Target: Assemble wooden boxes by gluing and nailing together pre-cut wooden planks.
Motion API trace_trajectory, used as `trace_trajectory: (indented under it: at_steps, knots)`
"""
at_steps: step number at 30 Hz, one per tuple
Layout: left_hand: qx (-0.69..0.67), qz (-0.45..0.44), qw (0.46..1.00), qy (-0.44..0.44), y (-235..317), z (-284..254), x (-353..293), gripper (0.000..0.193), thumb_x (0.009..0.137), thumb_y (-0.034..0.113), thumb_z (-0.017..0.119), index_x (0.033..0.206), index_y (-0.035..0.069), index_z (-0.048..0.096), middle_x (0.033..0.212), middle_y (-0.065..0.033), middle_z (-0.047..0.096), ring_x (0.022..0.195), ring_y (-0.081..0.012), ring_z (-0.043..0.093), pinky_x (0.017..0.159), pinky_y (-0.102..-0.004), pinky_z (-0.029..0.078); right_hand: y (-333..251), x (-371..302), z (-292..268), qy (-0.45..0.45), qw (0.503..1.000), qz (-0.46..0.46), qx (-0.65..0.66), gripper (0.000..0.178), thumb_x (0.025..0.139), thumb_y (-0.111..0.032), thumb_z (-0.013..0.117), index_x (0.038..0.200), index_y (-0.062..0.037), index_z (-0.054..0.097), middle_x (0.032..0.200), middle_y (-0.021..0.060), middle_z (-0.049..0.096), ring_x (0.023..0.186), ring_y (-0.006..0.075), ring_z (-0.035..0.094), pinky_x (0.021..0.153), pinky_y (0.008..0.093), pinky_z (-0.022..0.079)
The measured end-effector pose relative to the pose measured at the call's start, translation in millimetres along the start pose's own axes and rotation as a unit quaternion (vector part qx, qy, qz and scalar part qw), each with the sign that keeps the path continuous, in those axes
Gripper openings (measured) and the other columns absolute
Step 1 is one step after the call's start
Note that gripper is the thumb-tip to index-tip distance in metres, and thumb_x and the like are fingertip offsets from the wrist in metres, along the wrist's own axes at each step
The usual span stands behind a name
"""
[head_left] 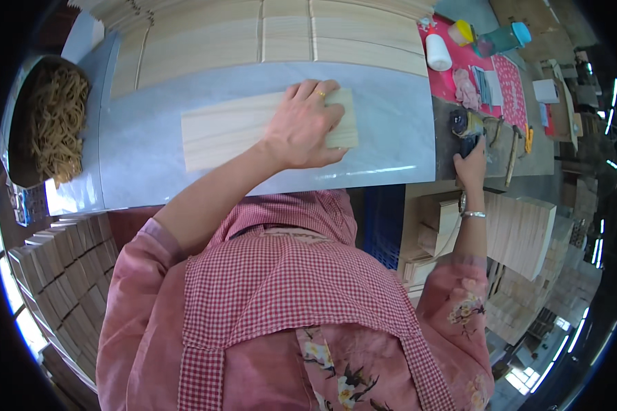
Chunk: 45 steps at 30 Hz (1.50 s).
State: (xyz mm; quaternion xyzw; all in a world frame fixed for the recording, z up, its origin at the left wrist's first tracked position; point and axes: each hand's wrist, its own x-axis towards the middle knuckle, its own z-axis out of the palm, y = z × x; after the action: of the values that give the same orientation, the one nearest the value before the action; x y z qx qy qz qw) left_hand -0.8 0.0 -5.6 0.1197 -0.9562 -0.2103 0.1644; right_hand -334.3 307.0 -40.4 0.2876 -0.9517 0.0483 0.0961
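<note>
A pale wooden board lies flat on the blue-grey tabletop. My left hand spans its right part, with the fingers bent toward the far edge and the thumb near the close edge. A yellow ring shows on one finger. Off to the right, my right hand is closed around the dark end of a black and yellowish handheld tool. This tool rests on a dark surface beside the tabletop; its exact kind is unclear.
Several pale boards line the far side of the tabletop. At left stands a bin of curly strips. To the right are a hammer-like tool, a white bottle and a pink cloth. Wood stacks flank me.
</note>
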Motion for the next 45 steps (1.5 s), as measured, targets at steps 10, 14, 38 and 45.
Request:
trace_trajectory:
  at_steps: [10,14,38,45]
  knots:
    - [0.015,-0.015,1.000,-0.021,-6.8,3.7,-5.6,0.044,0.071,0.035,0.080,0.099,0.006,0.064,0.139,-0.0202,0.052,0.128,-0.0354,0.047,0.113,-0.0451,0.035,-116.1,-35.5,-140.6,-0.219,0.940,0.151,0.216,0.032,0.084,-0.018,0.076,0.100,0.0081,0.067,0.069,0.0098,0.066,0.054,0.0174,0.059,0.052,0.0307,0.049]
    - [0.010,-0.019,0.999,-0.029,-4.6,2.6,-4.5,0.049,0.072,0.035,0.081,0.107,0.006,0.064,0.140,-0.0204,0.052,0.126,-0.0354,0.049,0.112,-0.0443,0.036,-175.6,-88.2,-178.3,-0.249,0.928,0.086,0.263,0.023,0.085,-0.013,0.076,0.096,0.0052,0.068,0.070,0.0058,0.066,0.050,0.0112,0.054,0.046,0.0254,0.042]
    - [0.002,-0.007,1.000,-0.004,-7.0,4.2,-4.8,0.050,0.071,0.032,0.082,0.111,0.005,0.066,0.133,-0.0204,0.055,0.117,-0.0336,0.052,0.106,-0.0416,0.039,-222.8,-122.0,-180.8,-0.268,0.882,0.081,0.379,0.026,0.089,-0.008,0.075,0.109,0.0039,0.062,0.073,0.0044,0.063,0.046,0.0083,0.049,0.040,0.0201,0.042]
    - [0.003,-0.001,1.000,0.014,-7.6,5.2,-4.7,0.049,0.070,0.031,0.082,0.109,0.005,0.068,0.128,-0.0202,0.058,0.112,-0.0322,0.053,0.103,-0.0405,0.039,-227.1,-117.6,-185.7,-0.272,0.885,0.084,0.369,0.018,0.088,-0.006,0.075,0.102,0.0022,0.066,0.070,0.0027,0.064,0.048,0.0087,0.051,0.043,0.0221,0.040]
